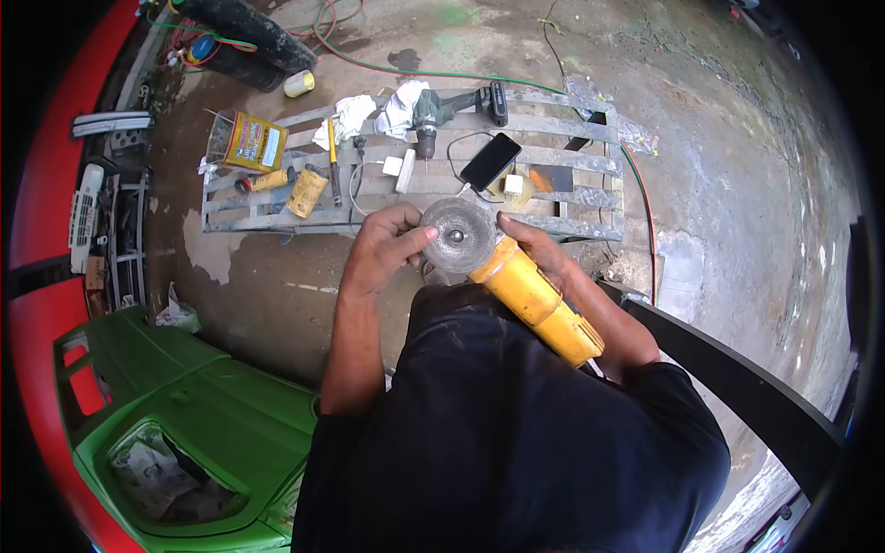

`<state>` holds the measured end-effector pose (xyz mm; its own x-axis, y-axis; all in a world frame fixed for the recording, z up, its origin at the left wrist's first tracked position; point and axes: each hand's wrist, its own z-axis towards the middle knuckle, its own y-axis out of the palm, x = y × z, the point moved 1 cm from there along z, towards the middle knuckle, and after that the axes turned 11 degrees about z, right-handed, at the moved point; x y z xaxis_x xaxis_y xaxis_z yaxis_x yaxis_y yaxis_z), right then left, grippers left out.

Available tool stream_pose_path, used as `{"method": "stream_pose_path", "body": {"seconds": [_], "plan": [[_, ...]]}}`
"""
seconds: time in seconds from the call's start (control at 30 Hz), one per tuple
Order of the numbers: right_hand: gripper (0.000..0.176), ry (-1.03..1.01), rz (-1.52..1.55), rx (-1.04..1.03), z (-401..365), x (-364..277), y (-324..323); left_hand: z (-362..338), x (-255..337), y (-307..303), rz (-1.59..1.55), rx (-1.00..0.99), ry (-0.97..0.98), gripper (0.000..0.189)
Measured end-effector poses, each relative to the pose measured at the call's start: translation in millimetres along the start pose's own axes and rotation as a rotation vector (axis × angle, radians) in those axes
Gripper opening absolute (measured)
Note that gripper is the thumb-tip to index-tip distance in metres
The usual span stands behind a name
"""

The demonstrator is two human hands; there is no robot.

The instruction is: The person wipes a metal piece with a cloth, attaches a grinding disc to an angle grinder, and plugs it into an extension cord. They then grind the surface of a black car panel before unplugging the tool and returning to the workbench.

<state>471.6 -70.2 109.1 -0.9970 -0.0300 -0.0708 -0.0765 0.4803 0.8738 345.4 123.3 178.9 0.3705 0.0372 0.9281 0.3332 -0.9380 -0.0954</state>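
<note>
A yellow angle grinder (pixel 535 300) lies across the front of my body, its grey disc (pixel 452 230) facing up toward me. My left hand (pixel 387 244) grips the disc's left rim, thumb on top and fingers curled beneath. Around the grinder's head, on the right, my right hand (pixel 542 249) is closed, with most of its fingers hidden behind the tool. Just beyond both hands stands a slatted metal bench (pixel 369 200). On it lie a phone (pixel 490 161), a cordless drill (pixel 442 111), a hammer (pixel 333 161) and white chargers (pixel 394 166).
A yellow paint tin (pixel 256 143) and a yellow roll (pixel 307 192) sit at the bench's left end, near white rags (pixel 346 120). Dark gas cylinders (pixel 249 41) lie behind. A green vehicle panel (pixel 194 396) is at lower left; a dark beam (pixel 728 378) crosses the right. Hoses (pixel 442 74) trail over the floor.
</note>
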Motion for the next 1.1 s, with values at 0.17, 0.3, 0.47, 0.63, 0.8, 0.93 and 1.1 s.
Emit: {"method": "stream_pose_path", "body": {"seconds": [0.17,0.3,0.47,0.63,0.8,0.93,1.1], "plan": [[0.049,0.009,-0.007,-0.012,-1.0,1.1,-0.6,-1.3,-4.2,4.0,0.054,-0.09,0.009,0.018],[0.047,0.015,-0.045,-0.016,1.6,4.0,-5.5,-5.3,-7.9,0.6,0.045,-0.025,-0.009,0.019],[0.045,0.025,-0.009,0.007,-2.7,4.4,-0.7,-15.1,-9.7,-15.2,-0.677,-0.097,0.432,0.023],[0.046,0.023,-0.023,0.013,0.0,5.5,-5.5,-26.2,-3.8,-26.4,-0.39,0.059,0.247,0.032],[0.047,0.003,-0.056,0.006,-5.9,4.7,3.9,-12.9,0.4,10.1,0.053,-0.045,0.055,0.027],[0.048,-0.026,-0.061,0.015,-5.2,5.2,-1.9,-10.6,3.7,13.8,0.159,0.02,0.029,0.026],[0.049,-0.016,-0.06,0.018,-8.6,6.8,-1.4,-10.9,8.4,12.8,0.187,-0.038,0.012,0.027]]}}
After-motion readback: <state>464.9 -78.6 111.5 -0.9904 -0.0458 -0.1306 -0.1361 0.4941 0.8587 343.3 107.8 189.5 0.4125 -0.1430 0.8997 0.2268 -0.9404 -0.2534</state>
